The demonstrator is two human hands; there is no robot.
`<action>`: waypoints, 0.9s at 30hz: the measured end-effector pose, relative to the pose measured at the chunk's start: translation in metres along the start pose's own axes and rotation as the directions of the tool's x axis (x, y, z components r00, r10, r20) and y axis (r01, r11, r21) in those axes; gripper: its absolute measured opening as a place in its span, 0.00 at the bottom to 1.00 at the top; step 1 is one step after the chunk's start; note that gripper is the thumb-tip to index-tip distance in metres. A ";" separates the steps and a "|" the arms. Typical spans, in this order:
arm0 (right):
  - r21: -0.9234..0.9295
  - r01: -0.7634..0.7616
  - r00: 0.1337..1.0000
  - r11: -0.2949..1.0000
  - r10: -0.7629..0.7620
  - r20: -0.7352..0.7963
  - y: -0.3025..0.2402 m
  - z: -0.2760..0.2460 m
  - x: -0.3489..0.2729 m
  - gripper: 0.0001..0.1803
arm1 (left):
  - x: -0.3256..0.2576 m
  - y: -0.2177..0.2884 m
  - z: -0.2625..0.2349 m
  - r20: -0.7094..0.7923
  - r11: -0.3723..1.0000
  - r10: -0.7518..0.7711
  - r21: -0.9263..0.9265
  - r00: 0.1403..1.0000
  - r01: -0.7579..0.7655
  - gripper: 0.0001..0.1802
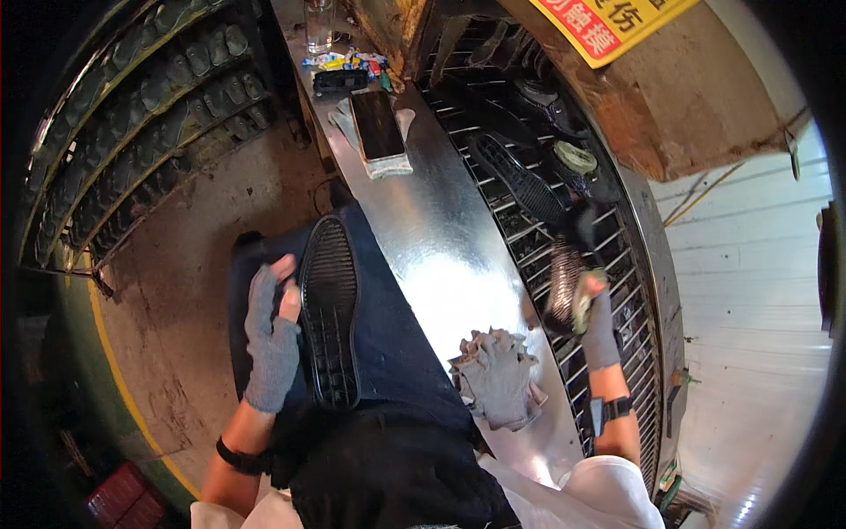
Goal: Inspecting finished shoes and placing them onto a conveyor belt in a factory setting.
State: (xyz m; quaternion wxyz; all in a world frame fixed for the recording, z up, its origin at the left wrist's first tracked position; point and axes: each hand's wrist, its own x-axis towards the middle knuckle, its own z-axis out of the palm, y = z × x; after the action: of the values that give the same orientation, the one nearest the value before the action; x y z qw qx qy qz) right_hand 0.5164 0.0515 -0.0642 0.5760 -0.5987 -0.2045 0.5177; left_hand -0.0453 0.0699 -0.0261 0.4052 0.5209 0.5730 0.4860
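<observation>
A black sole (pixel 331 309) lies on the lap (pixel 392 326); at its nine o'clock the left hand (pixel 271 339) has its grip wide. Toward four, gray gloves (pixel 495 375) rest on the desk (pixel 414 212). At three, the right hand (pixel 601 331) grips a dark shoe (pixel 564 278) over the rack (pixel 650 242). A phone (pixel 377 125) lies near twelve-thirty.

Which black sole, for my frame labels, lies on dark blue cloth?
The black sole beside the left hand; it alone is on cloth, another sole on the metal rack.
</observation>
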 end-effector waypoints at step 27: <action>-0.182 -0.414 0.712 0.892 0.442 0.545 0.009 0.288 -0.168 0.42 | 0.073 0.019 -0.011 0.421 0.798 -0.178 -0.467 0.889 0.381 0.25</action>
State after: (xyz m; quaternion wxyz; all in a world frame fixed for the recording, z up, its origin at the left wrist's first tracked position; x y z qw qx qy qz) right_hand 0.2030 0.0460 0.0495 0.3377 -0.4590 -0.2358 0.7872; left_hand -0.0621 0.1403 -0.0026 0.6999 0.3730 0.4019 0.4576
